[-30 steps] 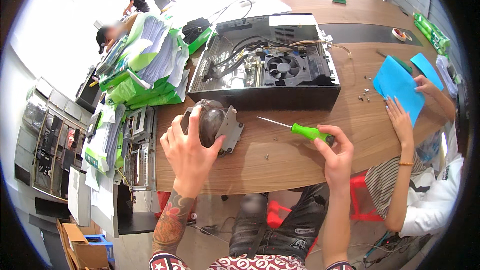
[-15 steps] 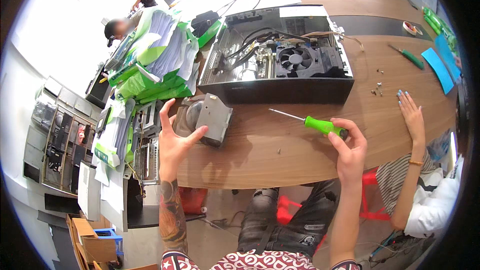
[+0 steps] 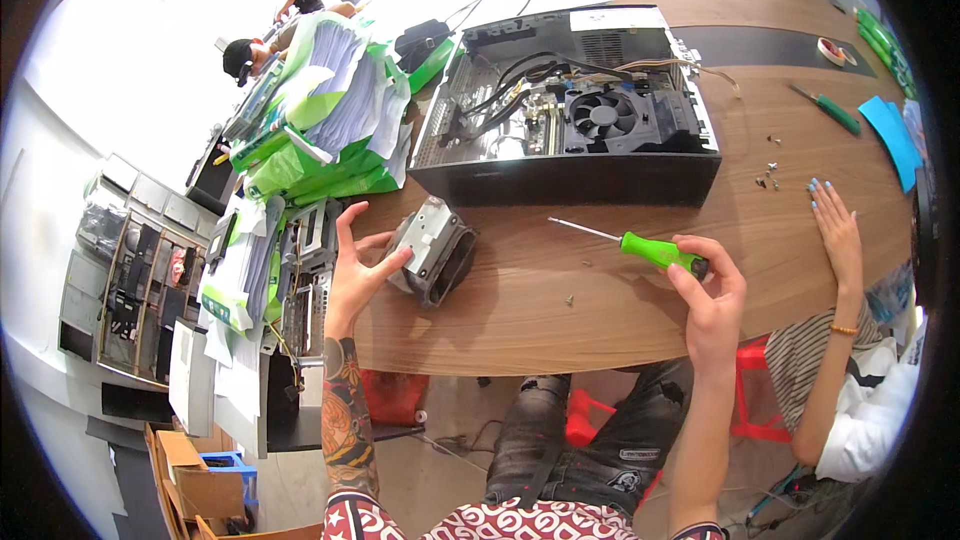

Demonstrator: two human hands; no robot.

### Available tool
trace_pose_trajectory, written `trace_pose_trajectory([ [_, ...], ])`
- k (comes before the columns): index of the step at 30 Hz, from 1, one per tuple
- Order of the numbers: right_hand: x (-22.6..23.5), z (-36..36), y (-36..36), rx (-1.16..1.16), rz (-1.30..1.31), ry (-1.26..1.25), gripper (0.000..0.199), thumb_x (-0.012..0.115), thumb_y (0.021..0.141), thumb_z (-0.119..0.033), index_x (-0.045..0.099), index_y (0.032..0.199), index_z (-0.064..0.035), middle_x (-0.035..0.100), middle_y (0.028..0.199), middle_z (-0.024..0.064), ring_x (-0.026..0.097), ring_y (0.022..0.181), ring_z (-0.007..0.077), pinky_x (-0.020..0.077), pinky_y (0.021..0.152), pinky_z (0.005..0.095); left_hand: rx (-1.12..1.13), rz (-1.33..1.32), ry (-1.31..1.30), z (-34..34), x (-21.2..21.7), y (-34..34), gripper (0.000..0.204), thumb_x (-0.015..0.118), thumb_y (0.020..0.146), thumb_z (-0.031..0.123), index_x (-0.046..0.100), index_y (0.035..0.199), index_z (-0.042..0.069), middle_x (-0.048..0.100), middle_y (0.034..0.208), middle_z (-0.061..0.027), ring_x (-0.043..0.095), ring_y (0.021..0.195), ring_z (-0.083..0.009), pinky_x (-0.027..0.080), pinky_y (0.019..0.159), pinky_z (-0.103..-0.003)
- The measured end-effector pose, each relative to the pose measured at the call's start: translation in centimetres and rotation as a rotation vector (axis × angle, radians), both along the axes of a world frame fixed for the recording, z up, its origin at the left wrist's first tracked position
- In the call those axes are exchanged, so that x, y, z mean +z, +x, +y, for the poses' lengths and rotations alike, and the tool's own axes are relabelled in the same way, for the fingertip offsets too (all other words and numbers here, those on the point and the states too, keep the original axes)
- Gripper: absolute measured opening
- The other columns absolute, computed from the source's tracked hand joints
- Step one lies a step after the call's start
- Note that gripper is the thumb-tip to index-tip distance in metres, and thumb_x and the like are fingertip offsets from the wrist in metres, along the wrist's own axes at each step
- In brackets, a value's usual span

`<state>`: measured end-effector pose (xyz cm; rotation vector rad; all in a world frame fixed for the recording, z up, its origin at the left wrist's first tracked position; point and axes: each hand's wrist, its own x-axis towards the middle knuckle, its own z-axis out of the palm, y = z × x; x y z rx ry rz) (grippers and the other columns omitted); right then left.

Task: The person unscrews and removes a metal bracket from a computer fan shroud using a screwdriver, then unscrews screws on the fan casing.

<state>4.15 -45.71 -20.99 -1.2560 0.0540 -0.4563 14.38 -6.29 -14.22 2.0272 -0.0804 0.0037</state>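
My left hand [image 3: 358,265] grips the left side of a boxy computer part [image 3: 430,245] with a grey metal plate and a dark, hollow frame. Its thumb presses on the part while the index finger points up, off it. The part is tilted over the near left of the table. In my right hand [image 3: 712,290] is a screwdriver [image 3: 655,250] with a green handle, its thin shaft pointing left toward the part. Beyond both hands lies an open black computer case [image 3: 565,180], with a fan [image 3: 603,115] and cables inside. A small screw [image 3: 570,300] rests between my hands.
Several screws [image 3: 768,178] lie near a co-worker's flat hand [image 3: 835,230] at right. Another screwdriver [image 3: 830,112], blue sheets [image 3: 888,145] and a tape roll [image 3: 832,52] sit farther back. Stacked paper packs [image 3: 330,110] and metal computer parts [image 3: 312,270] crowd the left side.
The boxy part has turned in my left hand, showing more of its hollow dark side. My right hand still holds the screwdriver in much the same pose. The whole view has shifted slightly.
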Motion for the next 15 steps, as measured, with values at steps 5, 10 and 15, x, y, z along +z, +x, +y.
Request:
trace_pose_trajectory([
  [5,0.0,-0.1,0.1,-0.001,0.015,0.034,0.022,0.065,0.084,0.006,0.064,0.106,0.0029,0.061,0.113,0.0105,0.055,0.105,0.0165,0.0479,0.089,0.0286,0.139,-0.647,0.703,-0.6,0.9,-0.9,0.055,0.082,0.077,0.027,0.059,0.124,0.011,0.066,0.109,-0.0151,0.062,0.103,-0.0307,0.047,0.092,-0.041],
  [10,-0.1,-0.3,0.2,0.003,0.004,0.003,0.022,0.065,0.084,0.006,0.064,0.106,0.0033,0.061,0.113,0.0108,0.056,0.105,0.0172,0.049,0.089,0.0295,-0.02,-0.503,0.593,-5.6,3.3,-3.7,0.025,0.081,0.077,0.024,0.072,0.092,0.005,0.064,0.093,-0.0115,0.063,0.088,-0.0281,0.05,0.077,-0.037],
  [15,0.0,-0.1,0.0,-0.002,0.011,0.03,0.023,0.066,0.084,0.006,0.064,0.106,0.003,0.061,0.113,0.0108,0.056,0.105,0.0171,0.0475,0.09,0.029,-0.065,-0.514,0.689,-6.0,2.1,-3.1,0.014,0.077,0.079,0.017,0.07,0.083,0.005,0.063,0.081,-0.0086,0.063,0.072,-0.0246,0.049,0.064,-0.035],
])
